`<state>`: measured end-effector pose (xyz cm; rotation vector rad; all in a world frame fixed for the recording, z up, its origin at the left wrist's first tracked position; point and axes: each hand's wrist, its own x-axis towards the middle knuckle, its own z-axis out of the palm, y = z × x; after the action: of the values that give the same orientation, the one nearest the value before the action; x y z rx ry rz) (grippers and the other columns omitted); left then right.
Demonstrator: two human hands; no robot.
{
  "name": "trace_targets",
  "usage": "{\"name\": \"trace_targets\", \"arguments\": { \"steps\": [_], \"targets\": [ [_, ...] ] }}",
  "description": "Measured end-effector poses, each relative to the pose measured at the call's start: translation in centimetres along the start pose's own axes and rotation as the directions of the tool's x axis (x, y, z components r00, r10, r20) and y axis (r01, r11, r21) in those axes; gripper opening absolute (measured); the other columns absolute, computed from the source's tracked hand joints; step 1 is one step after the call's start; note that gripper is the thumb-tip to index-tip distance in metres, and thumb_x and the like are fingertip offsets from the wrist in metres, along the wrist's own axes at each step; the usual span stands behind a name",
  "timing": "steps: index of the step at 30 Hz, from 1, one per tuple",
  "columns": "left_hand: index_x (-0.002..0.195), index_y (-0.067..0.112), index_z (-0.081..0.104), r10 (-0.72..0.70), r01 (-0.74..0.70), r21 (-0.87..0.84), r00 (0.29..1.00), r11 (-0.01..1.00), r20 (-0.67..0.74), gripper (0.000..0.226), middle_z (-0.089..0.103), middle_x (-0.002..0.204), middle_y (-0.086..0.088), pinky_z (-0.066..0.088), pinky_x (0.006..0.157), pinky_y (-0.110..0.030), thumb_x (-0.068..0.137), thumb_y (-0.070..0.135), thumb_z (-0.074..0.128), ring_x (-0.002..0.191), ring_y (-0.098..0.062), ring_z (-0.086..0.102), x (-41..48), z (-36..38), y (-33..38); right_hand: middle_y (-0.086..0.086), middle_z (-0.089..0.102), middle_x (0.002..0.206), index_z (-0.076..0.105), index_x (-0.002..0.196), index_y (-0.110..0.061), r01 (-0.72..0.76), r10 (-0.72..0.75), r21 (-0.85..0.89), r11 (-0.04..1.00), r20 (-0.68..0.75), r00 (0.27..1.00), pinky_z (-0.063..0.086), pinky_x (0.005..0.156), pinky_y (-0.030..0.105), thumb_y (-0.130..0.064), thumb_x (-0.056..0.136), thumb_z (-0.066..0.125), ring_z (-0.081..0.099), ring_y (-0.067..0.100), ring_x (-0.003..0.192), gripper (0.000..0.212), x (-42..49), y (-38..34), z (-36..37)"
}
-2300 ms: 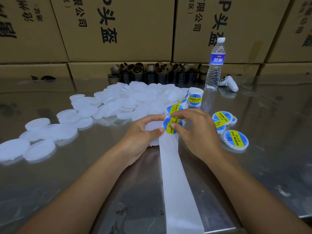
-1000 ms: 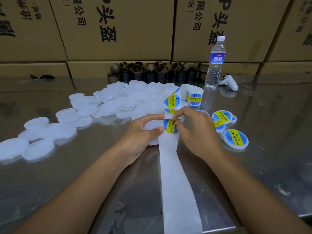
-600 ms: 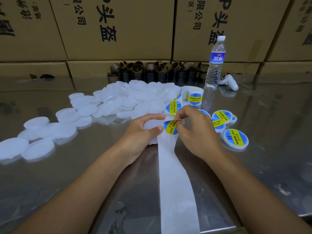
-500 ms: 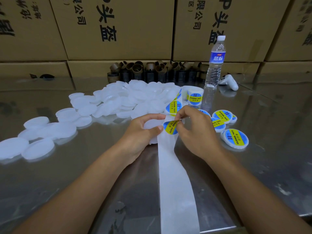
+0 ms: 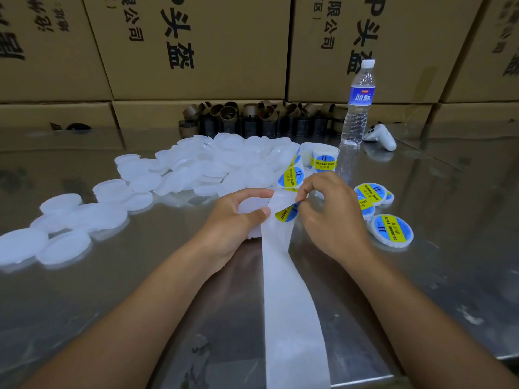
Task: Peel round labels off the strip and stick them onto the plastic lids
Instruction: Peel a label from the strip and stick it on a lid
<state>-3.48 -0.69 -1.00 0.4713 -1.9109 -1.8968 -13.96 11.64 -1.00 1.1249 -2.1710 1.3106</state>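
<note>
While left hand (image 5: 233,223) holds lid (image 5: 249,204), right hand (image 5: 332,220) pinches label (image 5: 284,215), half off strip (image 5: 289,290)

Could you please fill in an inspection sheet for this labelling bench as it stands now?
Surface: metal table, shiny and scuffed.
Job's things: backing strip runs from the hands to the near edge; round label half peeled off it; pile of blank lids behind; labelled lids at the right; label roll beyond the hands.
Clutter: water bottle, white controller, brown cardboard cores at the back.
Grippers: left hand grips the held lid, thumb at the strip's edge; right hand pinches the label's lifted edge.
Cables: nothing seen.
Surroundings: stacked cardboard boxes behind the table.
</note>
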Motion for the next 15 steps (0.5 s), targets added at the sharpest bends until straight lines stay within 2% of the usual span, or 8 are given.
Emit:
{"name": "trace_targets", "arguments": {
  "steps": [8,12,15],
  "targets": [
    [0.096,0.023,0.07,0.002,-0.002,0.001,0.999,1.0,-0.043,0.025,0.068,0.116,-0.011,0.05,0.096,-0.05,0.091,0.002,0.059,0.105,-0.033,0.065,0.2,0.0,-0.08,0.004,0.058,0.096,0.048,0.066,-0.024,-0.083,0.085,0.115,0.99,-0.008,0.996,0.034,0.076,0.015,0.012,0.076,0.045,0.049,0.01,0.093,0.038,0.26,-0.14,0.02],
    [0.099,0.022,0.069,-0.007,0.006,-0.012,0.997,1.0,-0.075,0.023,0.065,0.118,-0.016,0.049,0.097,-0.05,0.091,0.002,0.06,0.108,-0.036,0.063,0.29,-0.05,-0.16,0.009,0.06,0.094,0.051,0.075,-0.011,-0.094,0.099,0.147,0.985,-0.029,0.995,0.036,0.074,0.024,0.015,0.075,0.039,0.05,0.019,0.09,0.028,0.38,-0.04,0.17],
    [0.101,0.019,0.068,-0.021,0.016,-0.041,0.994,0.999,-0.103,0.021,0.063,0.12,-0.02,0.05,0.097,-0.049,0.09,0.002,0.061,0.109,-0.038,0.062,0.41,-0.07,-0.25,-0.003,0.058,0.086,0.051,0.081,-0.013,-0.144,0.162,0.22,0.965,-0.065,0.985,0.035,0.064,0.013,0.014,0.078,0.037,0.048,0.008,0.077,0.03,0.5,0.05,0.07]
  ]
}}
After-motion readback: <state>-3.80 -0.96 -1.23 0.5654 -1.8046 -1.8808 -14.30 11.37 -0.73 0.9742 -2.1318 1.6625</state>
